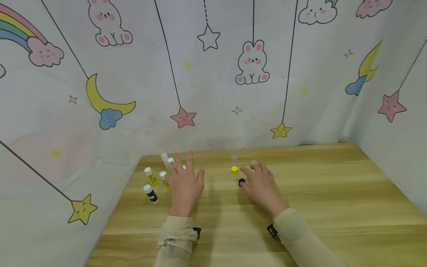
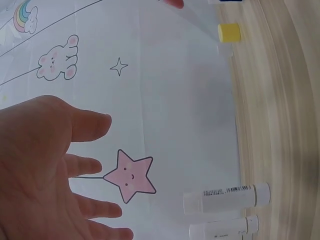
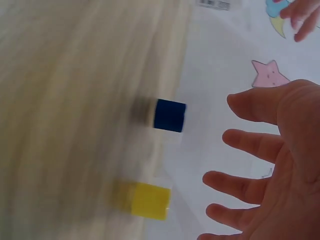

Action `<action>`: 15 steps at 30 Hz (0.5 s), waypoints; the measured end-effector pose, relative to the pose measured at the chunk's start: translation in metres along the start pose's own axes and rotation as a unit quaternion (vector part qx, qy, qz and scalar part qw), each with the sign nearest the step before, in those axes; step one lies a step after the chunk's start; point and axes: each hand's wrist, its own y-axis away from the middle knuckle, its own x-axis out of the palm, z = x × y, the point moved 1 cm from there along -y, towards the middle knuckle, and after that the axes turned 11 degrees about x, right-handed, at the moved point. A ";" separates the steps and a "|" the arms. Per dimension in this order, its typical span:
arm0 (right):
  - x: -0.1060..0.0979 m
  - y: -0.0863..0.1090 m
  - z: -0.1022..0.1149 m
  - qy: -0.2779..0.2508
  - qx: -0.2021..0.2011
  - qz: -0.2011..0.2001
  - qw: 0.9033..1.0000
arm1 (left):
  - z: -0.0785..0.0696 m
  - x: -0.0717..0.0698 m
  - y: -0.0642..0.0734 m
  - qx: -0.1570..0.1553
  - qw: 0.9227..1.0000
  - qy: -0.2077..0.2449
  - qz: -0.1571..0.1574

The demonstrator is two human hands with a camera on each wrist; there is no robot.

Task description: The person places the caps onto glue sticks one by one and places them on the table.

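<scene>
My left hand (image 1: 186, 187) hovers with fingers spread over the right side of a group of upright tubes that look like glue sticks, hiding some. In the group are a black-labelled tube (image 1: 152, 195), a yellow-labelled tube (image 1: 151, 177) and white tubes, one with a barcode (image 2: 227, 199). My right hand (image 1: 264, 187) holds nothing. Its thumb is nearest a small dark blue cap (image 3: 170, 115), apart from it in the right wrist view. A yellow cap (image 3: 151, 201) stands beside the blue one. Behind them is a pale translucent cap (image 1: 234, 158).
Both hands are above a wood-grain table (image 1: 333, 193). A white cloth (image 1: 217, 92) printed with stars, moons and bunnies hangs along the table's back and sides. Another pale cap (image 1: 253, 162) sits behind my right fingers.
</scene>
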 end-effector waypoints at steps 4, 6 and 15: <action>0.013 0.003 -0.002 0.035 -0.013 0.001 0.999 | 0.009 -0.013 0.011 -0.008 1.000 -0.005 -0.018; 0.016 0.002 -0.002 0.043 -0.027 -0.005 0.999 | 0.016 -0.021 0.015 -0.009 0.999 -0.015 -0.036; 0.013 -0.007 0.002 0.068 -0.064 -0.009 0.996 | 0.049 -0.051 0.031 -0.055 0.997 -0.016 -0.050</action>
